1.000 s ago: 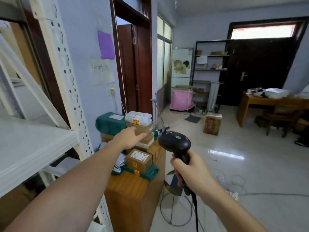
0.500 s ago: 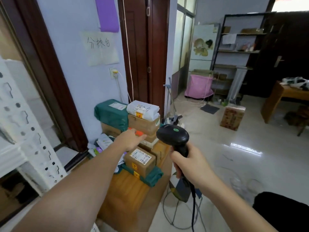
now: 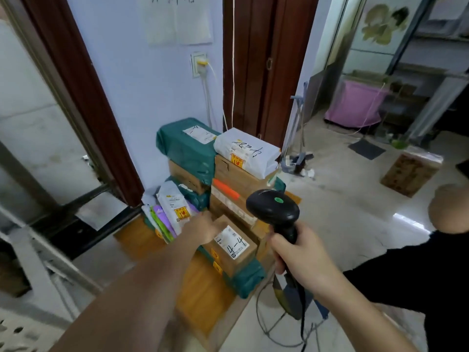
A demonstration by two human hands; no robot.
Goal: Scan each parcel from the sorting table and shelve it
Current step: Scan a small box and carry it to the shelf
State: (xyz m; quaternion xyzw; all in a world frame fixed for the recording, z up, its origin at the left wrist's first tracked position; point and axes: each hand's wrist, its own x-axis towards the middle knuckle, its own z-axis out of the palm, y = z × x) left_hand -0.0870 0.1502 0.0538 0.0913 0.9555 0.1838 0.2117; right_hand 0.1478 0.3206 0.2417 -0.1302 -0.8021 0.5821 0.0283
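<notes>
Gripping a black barcode scanner [image 3: 275, 212] by its handle, the person's right hand [image 3: 303, 260] holds it just right of a pile of parcels on the wooden sorting table [image 3: 203, 288]. The left hand [image 3: 203, 228] rests on the near corner of a small cardboard box [image 3: 228, 246] marked "4-4"; whether its fingers curl round the box cannot be told. That box lies on a green mailer [image 3: 247, 279] at the table's front. Behind it, cartons are stacked against the wall, with a white bag [image 3: 247, 152] and a green parcel [image 3: 186, 146] on top.
</notes>
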